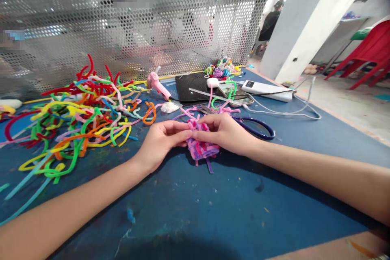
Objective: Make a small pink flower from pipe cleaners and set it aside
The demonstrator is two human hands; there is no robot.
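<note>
Both hands are on a little woven pink-and-purple patch (201, 148), looks like fuzzy pipe cleaners, sitting right in the middle of the blue table (189, 207). Left hand (164, 138) has its thumb and fingers pinched on the upper left edge, and the right hand (228, 134) is gripping the top right part, the two thumb tips almost meeting in between. A couple of loose ends poke out the bottom, one of them purple

Off to the left there's a huge tangle of pipe cleaners (88, 118) (red, yellow, green, orange, basically a fuzzy spaghetti explosion). Behind the hands there's a pink glue gun (161, 87), next to a flat black pad (191, 93) with a small white case (213, 83) at its right edge. A phone (239, 96) lies just right of that, then a long white device (268, 91) with a white cable (289, 112) looping near it. The dark blue handle (258, 132) just beyond the right wrist looks like scissors, though they're partly hidden
</note>
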